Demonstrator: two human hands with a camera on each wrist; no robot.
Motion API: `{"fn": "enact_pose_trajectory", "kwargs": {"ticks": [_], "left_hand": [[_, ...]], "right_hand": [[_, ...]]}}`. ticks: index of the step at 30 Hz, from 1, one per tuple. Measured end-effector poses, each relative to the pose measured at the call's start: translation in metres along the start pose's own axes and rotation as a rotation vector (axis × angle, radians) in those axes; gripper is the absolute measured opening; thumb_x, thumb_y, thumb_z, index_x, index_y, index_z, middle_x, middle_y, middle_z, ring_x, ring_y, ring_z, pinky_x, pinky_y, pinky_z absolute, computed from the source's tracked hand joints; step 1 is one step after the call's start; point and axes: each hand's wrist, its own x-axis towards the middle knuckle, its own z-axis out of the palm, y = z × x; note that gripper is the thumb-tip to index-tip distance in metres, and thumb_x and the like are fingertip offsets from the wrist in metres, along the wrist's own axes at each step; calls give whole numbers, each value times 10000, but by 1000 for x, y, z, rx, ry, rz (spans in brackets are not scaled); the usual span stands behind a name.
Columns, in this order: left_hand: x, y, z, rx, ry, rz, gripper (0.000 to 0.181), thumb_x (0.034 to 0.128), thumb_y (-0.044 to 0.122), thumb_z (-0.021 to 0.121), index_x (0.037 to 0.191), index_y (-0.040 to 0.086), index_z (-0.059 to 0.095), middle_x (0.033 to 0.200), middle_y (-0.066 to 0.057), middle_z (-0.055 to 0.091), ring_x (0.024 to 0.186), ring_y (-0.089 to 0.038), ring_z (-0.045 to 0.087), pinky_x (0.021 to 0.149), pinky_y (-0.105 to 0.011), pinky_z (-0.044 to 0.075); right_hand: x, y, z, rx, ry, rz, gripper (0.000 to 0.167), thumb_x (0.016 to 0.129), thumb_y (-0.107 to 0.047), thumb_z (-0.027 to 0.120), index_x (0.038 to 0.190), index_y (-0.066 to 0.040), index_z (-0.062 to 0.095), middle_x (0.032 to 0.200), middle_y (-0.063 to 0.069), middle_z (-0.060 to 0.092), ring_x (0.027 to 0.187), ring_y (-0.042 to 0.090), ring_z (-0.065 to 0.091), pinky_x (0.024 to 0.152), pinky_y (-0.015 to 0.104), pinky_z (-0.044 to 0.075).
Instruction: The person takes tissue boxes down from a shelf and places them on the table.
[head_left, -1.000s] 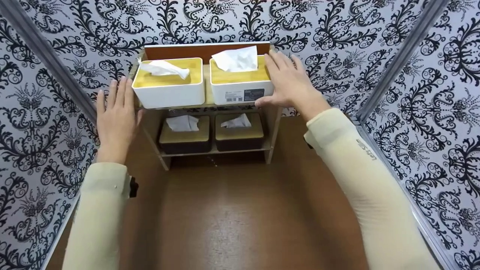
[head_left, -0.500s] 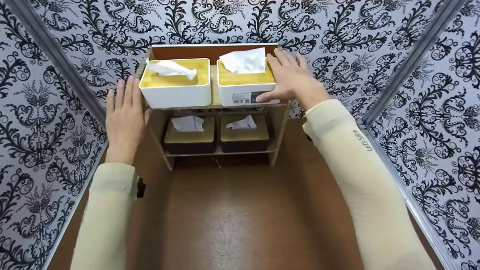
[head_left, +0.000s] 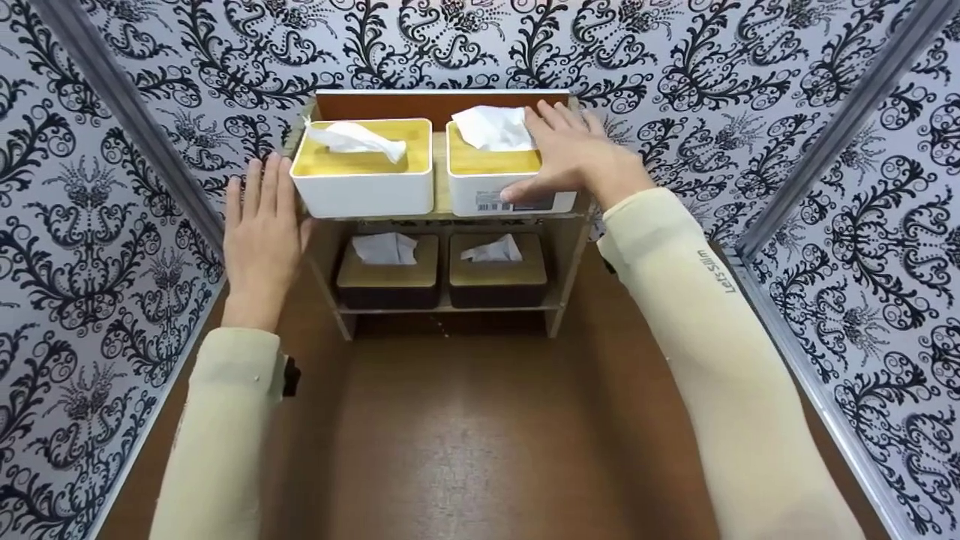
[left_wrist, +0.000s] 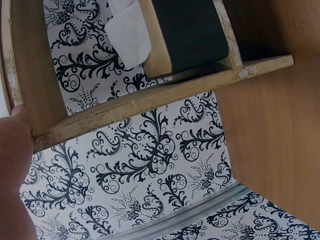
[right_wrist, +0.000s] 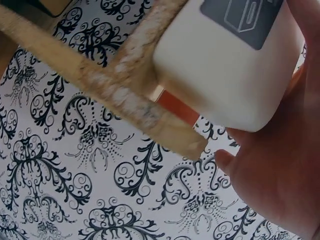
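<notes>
Shelf unit (head_left: 442, 187), pale wood with two levels, standing on a brown, wood-look surface (head_left: 450, 420) and seen by me remotely through the head and wrist cameras. The surface carries a whitish sheen near its middle, with darker bands to either side. White wallpaper (head_left: 465, 60) with black scrollwork covers the back and side walls; grey metal strips (head_left: 832, 135) mark the corners where they meet. A red-brown board (head_left: 442, 105) rises along the rear of the upper level. The right white tissue box (head_left: 480, 163) sits on that level, at its right end, a tissue (head_left: 495, 129) projecting from the yellowish lid. I see the right hand (head_left: 581, 157) clamped on this box, thumb across the labelled front and fingers spread over the right end. Just beside it, with a narrow gap between, is the left white tissue box (head_left: 364, 193). The left hand (head_left: 262, 244) lies against the unit's left side, fingers extended and gripping nothing; in the left wrist view I find a digit's tip touching the front edge of the wood. Two dark tissue boxes (head_left: 386, 292) with duller lids stand side by side on the lower level. Cream sleeves (head_left: 720, 345) cover both forearms.
</notes>
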Motion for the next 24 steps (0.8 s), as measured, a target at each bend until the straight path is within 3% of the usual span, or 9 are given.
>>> {"fn": "enact_pose_trajectory", "kwargs": {"ticks": [9,16,24], "left_hand": [[0,1,-1,7,-10,-3,809,986,352,531,1576,113,32,1663,-49,40,1536,-291,59,1264,-463,6],[1,1,-3,19,-28,-8,812,993,365,514,1576,121,5,1663,-47,24,1538,-288,37,1262,-446,-34],[-3,1,-1,-5,20,1,816,969,338,566,1575,101,73,1657,-71,99,1533,-301,82,1263,-468,21]], "right_hand": [[11,-5,-2,-1,-67,-50,1354,668,-845,597,1542,-154,-172,1614,61,-216,1514,312,-160,1185,592,-166],[13,-6,-6,-15,-75,-70,1349,664,-821,631,1553,-171,-147,1623,92,-190,1517,348,-118,1187,617,-135],[19,-6,-3,-19,-48,-95,1390,626,-756,729,1569,-157,-97,1656,138,-23,1522,386,-6,1199,651,-28]]}}
